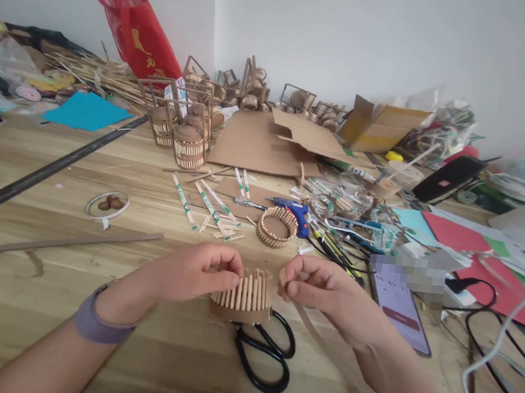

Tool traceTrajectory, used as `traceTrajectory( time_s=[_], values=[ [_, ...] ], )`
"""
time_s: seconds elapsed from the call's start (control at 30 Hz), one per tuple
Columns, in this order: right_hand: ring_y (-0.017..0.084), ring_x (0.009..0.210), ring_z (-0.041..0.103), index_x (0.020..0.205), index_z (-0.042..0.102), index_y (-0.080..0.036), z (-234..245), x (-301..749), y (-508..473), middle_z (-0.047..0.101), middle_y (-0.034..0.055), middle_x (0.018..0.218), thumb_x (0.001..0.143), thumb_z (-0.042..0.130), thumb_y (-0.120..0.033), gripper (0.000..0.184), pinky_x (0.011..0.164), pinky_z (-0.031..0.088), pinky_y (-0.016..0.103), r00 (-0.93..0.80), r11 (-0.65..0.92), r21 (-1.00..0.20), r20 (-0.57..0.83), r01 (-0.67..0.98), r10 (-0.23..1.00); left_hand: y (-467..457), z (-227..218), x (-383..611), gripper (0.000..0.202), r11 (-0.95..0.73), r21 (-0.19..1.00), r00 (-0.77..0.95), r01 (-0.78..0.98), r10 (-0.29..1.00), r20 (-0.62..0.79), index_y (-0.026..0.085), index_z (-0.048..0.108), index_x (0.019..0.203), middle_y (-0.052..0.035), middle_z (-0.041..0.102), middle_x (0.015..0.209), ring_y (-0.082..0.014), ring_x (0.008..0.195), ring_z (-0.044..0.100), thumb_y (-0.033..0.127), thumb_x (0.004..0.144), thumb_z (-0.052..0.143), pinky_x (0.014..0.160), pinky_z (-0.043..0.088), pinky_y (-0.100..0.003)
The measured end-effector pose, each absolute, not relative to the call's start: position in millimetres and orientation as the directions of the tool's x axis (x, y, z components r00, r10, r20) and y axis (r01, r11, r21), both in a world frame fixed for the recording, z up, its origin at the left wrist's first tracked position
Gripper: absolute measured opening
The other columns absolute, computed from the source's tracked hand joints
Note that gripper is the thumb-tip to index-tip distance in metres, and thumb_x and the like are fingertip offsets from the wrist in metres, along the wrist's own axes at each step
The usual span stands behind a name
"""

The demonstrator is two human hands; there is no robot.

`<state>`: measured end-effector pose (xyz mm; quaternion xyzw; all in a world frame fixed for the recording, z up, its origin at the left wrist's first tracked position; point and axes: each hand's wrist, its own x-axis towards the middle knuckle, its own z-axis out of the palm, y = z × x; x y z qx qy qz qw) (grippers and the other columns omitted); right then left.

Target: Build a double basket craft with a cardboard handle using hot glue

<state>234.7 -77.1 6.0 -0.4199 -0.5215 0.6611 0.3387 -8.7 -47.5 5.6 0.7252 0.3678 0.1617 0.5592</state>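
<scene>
My left hand is closed on the left side of a small round basket made of upright wooden sticks, with a brown cardboard band along its lower edge. Just right of the basket, my right hand pinches the end of a long, thin cardboard strip, which trails down under the forearm. Black-handled scissors lie on the table below the basket, their blades hidden by it. Another stick ring with a cardboard base stands a little farther back.
Behind the ring lie a blue glue gun, loose sticks and a cardboard sheet. Finished lidded baskets stand at back left. A roll of tape is at left. A phone and cables lie right.
</scene>
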Motion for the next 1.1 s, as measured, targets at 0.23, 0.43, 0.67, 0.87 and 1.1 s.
traceTrajectory(
  time_s=[0.23, 0.43, 0.67, 0.87, 1.1],
  values=[
    [0.023, 0.096, 0.063, 0.067, 0.061, -0.021, -0.5, 239.5, -72.9, 0.061, 0.0007, 0.063, 0.071, 0.080, -0.044, 0.030, 0.081, 0.046, 0.035, -0.467, -0.129, -0.991, -0.107, -0.016, 0.878, -48.5, -4.3, -8.5, 0.018, 0.090, 0.980, 0.674, 0.179, 0.714, -0.189, 0.020, 0.054, 0.076, 0.0045, 0.046, 0.066, -0.0116, 0.061, 0.039, 0.037, 0.077, 0.056, 0.056, 0.031, -0.022],
    [0.012, 0.060, 0.055, 0.068, 0.061, -0.020, -7.7, 239.9, -77.0, 0.063, -0.0009, 0.065, 0.068, 0.082, -0.039, 0.028, 0.059, 0.044, 0.025, -0.570, -0.206, -0.976, -0.130, -0.071, 0.811, -51.5, -18.3, -0.6, 0.022, 0.360, 0.932, 0.653, -0.029, 0.713, -0.255, 0.019, 0.050, 0.075, 0.0033, 0.047, 0.068, -0.0115, 0.062, 0.044, 0.038, 0.071, 0.060, 0.058, 0.035, -0.023],
    [0.007, 0.053, 0.050, 0.069, 0.063, -0.016, -11.4, 232.7, -84.3, 0.063, -0.0032, 0.061, 0.068, 0.084, -0.033, 0.027, 0.053, 0.036, 0.019, -0.516, -0.314, -0.935, -0.190, -0.164, 0.835, -48.2, -25.2, 3.4, 0.014, 0.170, 0.969, 0.533, 0.181, 0.811, -0.242, 0.020, 0.053, 0.072, 0.0043, 0.045, 0.064, -0.0130, 0.061, 0.042, 0.033, 0.075, 0.050, 0.055, 0.035, -0.022],
    [0.007, 0.054, 0.050, 0.070, 0.062, -0.016, -7.7, 222.6, -88.1, 0.063, -0.0035, 0.059, 0.065, 0.086, -0.038, 0.032, 0.054, 0.036, 0.021, -0.431, -0.339, -0.930, -0.252, -0.140, 0.867, -46.0, -19.8, 2.6, 0.028, -0.090, 0.935, 0.474, 0.343, 0.876, -0.089, 0.021, 0.060, 0.075, -0.0002, 0.060, 0.079, -0.0183, 0.080, 0.054, 0.039, 0.084, 0.040, 0.071, 0.042, -0.027],
    [0.005, 0.050, 0.043, 0.071, 0.061, -0.016, -6.2, 211.2, -92.8, 0.058, -0.0062, 0.056, 0.065, 0.085, -0.039, 0.034, 0.050, 0.033, 0.020, -0.480, -0.368, -0.927, -0.290, -0.074, 0.828, -40.6, -13.1, 1.9, 0.044, -0.180, 0.923, 0.719, 0.340, 0.682, -0.132, 0.017, 0.053, 0.069, 0.0052, 0.041, 0.061, -0.0105, 0.058, 0.037, 0.058, 0.085, 0.052, 0.052, 0.028, -0.022]
  ],
)
